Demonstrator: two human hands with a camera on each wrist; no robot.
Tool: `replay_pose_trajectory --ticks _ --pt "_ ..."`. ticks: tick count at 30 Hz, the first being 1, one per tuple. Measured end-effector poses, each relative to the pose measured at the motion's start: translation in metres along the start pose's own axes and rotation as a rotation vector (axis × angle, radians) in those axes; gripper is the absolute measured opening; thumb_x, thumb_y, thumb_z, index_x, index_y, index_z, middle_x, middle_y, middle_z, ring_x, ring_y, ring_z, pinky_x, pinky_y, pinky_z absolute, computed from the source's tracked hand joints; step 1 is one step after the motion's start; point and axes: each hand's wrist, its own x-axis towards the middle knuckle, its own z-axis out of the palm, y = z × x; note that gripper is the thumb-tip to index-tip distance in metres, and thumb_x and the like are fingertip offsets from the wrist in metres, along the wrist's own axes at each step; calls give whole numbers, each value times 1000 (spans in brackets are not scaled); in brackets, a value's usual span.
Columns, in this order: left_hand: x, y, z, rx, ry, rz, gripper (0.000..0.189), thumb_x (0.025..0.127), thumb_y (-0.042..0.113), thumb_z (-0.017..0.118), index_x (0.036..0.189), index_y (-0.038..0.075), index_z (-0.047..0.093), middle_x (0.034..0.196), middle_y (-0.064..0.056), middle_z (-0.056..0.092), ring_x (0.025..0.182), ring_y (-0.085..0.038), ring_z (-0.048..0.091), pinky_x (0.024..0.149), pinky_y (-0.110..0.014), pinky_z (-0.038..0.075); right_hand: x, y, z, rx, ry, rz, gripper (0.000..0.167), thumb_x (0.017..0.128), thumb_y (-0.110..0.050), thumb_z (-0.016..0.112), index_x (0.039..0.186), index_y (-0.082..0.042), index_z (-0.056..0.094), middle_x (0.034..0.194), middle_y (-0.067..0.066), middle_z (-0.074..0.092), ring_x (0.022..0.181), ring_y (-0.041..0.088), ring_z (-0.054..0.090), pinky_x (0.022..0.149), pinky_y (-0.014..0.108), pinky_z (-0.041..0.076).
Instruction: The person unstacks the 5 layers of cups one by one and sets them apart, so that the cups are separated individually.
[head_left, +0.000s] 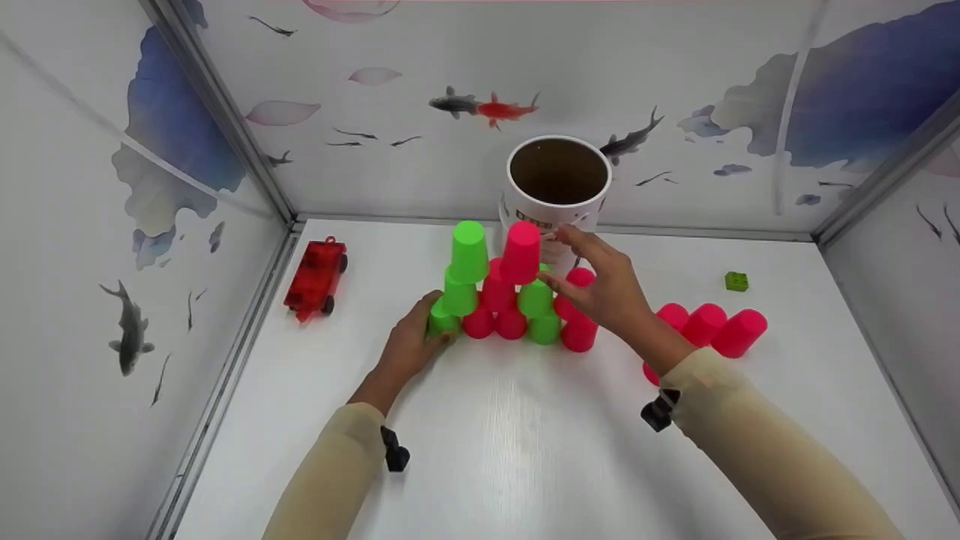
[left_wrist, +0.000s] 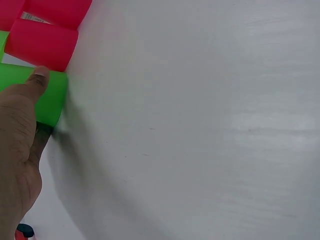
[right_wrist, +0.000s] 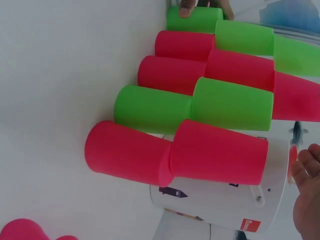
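Green and pink cups stand upside down in a stepped stack of three rows. My left hand (head_left: 409, 341) grips the green cup (left_wrist: 52, 97) at the left end of the bottom row, thumb on its near side. The third row holds a green cup (head_left: 470, 251) and, to its right, a pink cup (head_left: 521, 251). Just right of that pink cup is my right hand (head_left: 611, 292), thumb and fingers spread apart; the right wrist view shows it holding nothing. Below it, a pink cup (right_wrist: 220, 152) ends the second row, resting above another pink cup (right_wrist: 127, 152).
A white bucket (head_left: 555, 199) with a brown inside stands behind the stack, against the back wall. Several loose pink cups (head_left: 739, 334) are on the right, partly behind my right forearm. A green toy brick (head_left: 736, 281) lies beyond them. At the left sits a red toy truck (head_left: 319, 277).
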Motion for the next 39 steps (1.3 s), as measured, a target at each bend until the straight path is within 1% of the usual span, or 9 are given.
replay_pose_trajectory --ticks 3,7,12,16,20,24,28,34,39 --pt "0 -1 0 -6 0 -7 75 105 38 77 169 24 40 155 -4 62 142 -26 60 125 -51 47 9 -3 7 33 -19 4 82 89 -18 95 161 -12 56 151 13 68 142 32 66 108 53 63" --pt "0 0 -1 -15 1 -11 76 105 39 77 169 24 40 157 -4 61 143 -27 59 125 -52 47 19 -7 15 52 -76 20 85 92 -23 93 165 -13 50 157 11 63 146 30 62 114 51 60" --pt "0 1 -1 -17 0 -27 76 104 36 79 169 25 40 157 -4 62 143 -27 59 126 -51 47 28 -17 23 65 -138 91 90 94 -26 92 169 -15 43 163 8 57 153 30 55 115 50 59" --pt "0 3 -1 -16 -2 -35 77 104 36 79 169 25 39 157 -4 61 144 -27 59 126 -52 47 32 -21 29 78 -129 142 85 95 -24 91 166 -17 45 160 7 58 152 29 55 113 49 61" --pt "-1 4 -1 -14 -6 -41 78 104 35 79 170 25 38 158 -4 61 145 -27 58 127 -52 46 33 -23 31 105 -103 156 78 94 -20 90 161 -14 51 155 9 61 147 30 59 109 49 63" --pt "-1 4 0 -7 -4 -37 79 104 32 80 170 25 38 157 -4 61 144 -27 59 126 -52 47 33 -23 28 146 -81 146 75 94 -16 90 159 -11 52 153 11 62 145 32 60 108 51 63" --pt "-1 3 1 3 -1 -30 79 103 31 80 170 26 38 155 -4 63 141 -27 61 124 -52 48 30 -22 22 165 -59 129 78 93 -14 90 160 -8 51 153 12 61 145 32 60 109 55 62" --pt "-1 3 1 5 -8 -44 79 103 33 80 170 25 38 157 -4 62 145 -28 59 127 -53 47 20 -17 7 127 -46 79 81 92 -14 91 163 -13 51 155 11 61 145 32 60 106 55 64" --pt "-2 3 0 0 6 -26 79 103 30 81 169 22 39 159 -6 61 149 -30 58 128 -54 45 8 -9 -8 85 -33 57 84 92 -15 92 165 -18 51 154 10 63 144 30 62 105 53 65"
